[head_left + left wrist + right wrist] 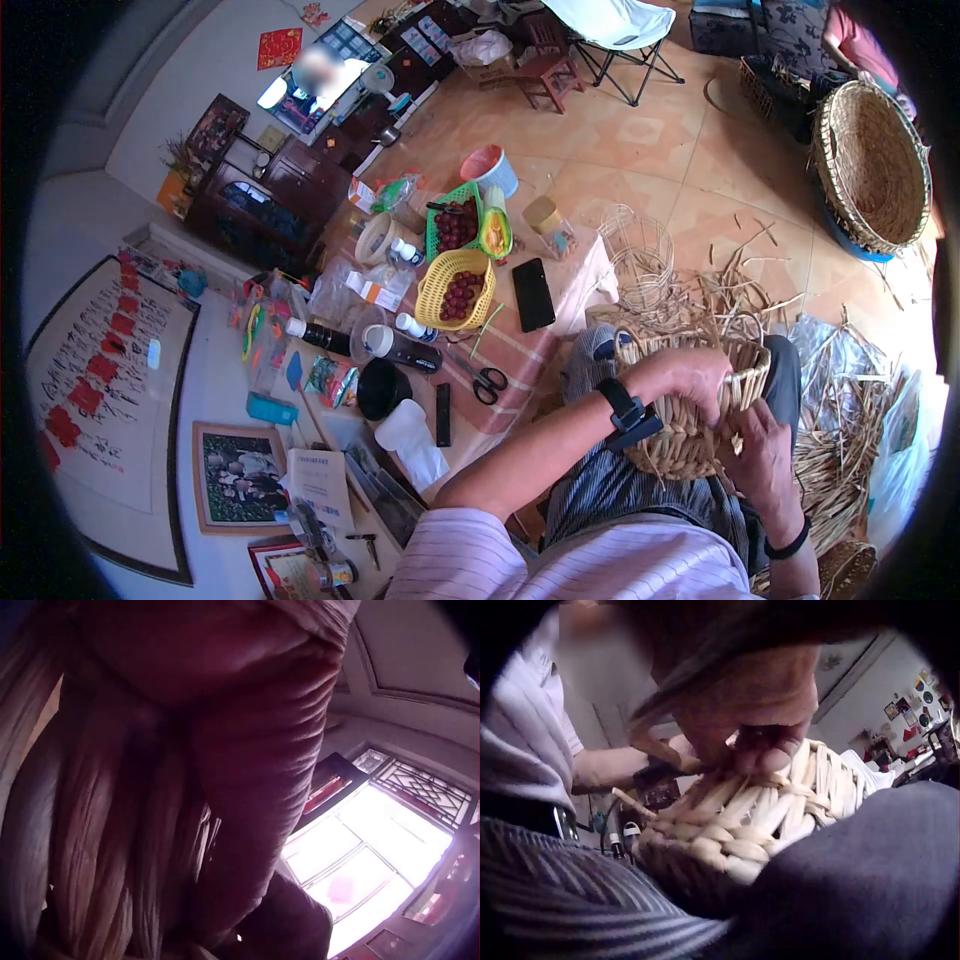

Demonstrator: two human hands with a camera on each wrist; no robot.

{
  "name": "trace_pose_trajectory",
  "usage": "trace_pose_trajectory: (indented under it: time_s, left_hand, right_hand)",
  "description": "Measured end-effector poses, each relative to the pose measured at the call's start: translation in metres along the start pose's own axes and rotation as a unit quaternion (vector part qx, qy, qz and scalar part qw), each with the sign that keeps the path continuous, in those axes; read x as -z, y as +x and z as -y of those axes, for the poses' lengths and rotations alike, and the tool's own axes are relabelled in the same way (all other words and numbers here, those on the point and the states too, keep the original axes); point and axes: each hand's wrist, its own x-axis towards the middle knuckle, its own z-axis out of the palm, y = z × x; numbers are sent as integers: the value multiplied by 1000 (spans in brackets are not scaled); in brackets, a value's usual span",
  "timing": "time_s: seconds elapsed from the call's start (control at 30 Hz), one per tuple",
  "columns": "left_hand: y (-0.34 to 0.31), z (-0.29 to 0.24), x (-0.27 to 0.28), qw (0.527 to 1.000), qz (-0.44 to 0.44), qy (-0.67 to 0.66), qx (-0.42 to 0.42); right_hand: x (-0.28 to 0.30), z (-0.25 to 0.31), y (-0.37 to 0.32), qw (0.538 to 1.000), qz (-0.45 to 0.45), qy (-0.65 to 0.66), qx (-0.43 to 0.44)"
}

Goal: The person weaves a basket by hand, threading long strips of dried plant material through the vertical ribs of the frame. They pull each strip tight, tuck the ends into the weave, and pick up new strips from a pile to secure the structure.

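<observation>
A half-round basket woven from pale dried plant strands rests on the person's lap, tilted. The left hand reaches over its rim and grips the wall; up close in the left wrist view, the palm and thumb lie against thick twisted strands. At the near right side of the basket, the right hand bends its fingers and thumb together at the weave. A flat loose strand runs into those fingers in the right wrist view, and they pinch it close to the basket wall.
Left of the lap, a cloth-covered table holds black scissors, a phone, a yellow fruit basket and several bottles. Loose dried strands lie on the floor at the right. A large round basket stands farther back.
</observation>
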Motion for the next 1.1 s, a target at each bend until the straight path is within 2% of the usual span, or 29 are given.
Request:
trace_pose_trajectory:
  time_s: [0.1, 0.13, 0.23, 0.27, 0.37, 0.43, 0.47, 0.53, 0.63, 0.67, 0.77, 0.8, 0.83, 0.9, 0.93, 1.03, 1.07, 1.1]
  left_hand:
    - [10, 1, -12, 998, 23, 44, 23]
    - [10, 3, -16, 999, 4, 35, -18]
    - [7, 6, -24, 992, -81, 78, -62]
    - [5, 6, -24, 993, -72, 57, -76]
    - [-14, -5, -13, 993, -52, 36, -103]
    - [-22, -7, -18, 991, -47, 72, -99]
    - [-26, -9, -18, 992, -31, 20, -120]
    - [-25, -1, -18, 988, -33, 5, -150]
    - [-24, 1, -11, 987, -29, -4, -160]
    - [-24, 4, -7, 988, -27, -27, -150]
    - [-13, 22, 0, 989, -10, -68, -132]
    - [-12, 19, 3, 990, -1, -73, -121]
    - [-12, 17, 4, 991, 9, -78, -111]
    - [-12, 15, 5, 994, 12, -56, -96]
    - [-10, 16, 4, 995, 10, -46, -93]
    - [-6, 22, 2, 995, 5, -38, -95]
    - [-5, 23, 2, 994, 1, -39, -98]
    - [-5, 24, 2, 994, -2, -45, -98]
  right_hand:
    - [5, 20, -15, 993, 34, -110, 7]
    - [2, 18, -20, 993, 39, -108, -20]
    - [2, 29, -11, 999, -24, -39, -21]
    - [-5, 15, -16, 999, -33, -20, 19]
    - [2, 13, -15, 1000, 11, 26, 13]
    - [0, 18, -21, 994, 20, 99, -29]
    - [8, 22, -24, 989, 42, 133, -56]
    - [12, 23, -28, 978, 76, 161, -107]
    - [15, 36, -3, 996, -21, 2, 91]
    - [15, 41, -1, 997, -6, 14, 74]
    - [-6, 33, 3, 996, -34, 43, 69]
    - [-8, 29, 3, 996, -30, 65, 56]
    - [-5, 28, -1, 994, -5, 108, -32]
    - [8, 29, -7, 959, 47, 192, -203]
    - [12, 25, -7, 950, 101, 163, -246]
    - [20, 30, -6, 994, 39, 85, -57]
    - [22, 35, 6, 996, -6, 64, 65]
    - [22, 37, 7, 994, 0, 93, 53]
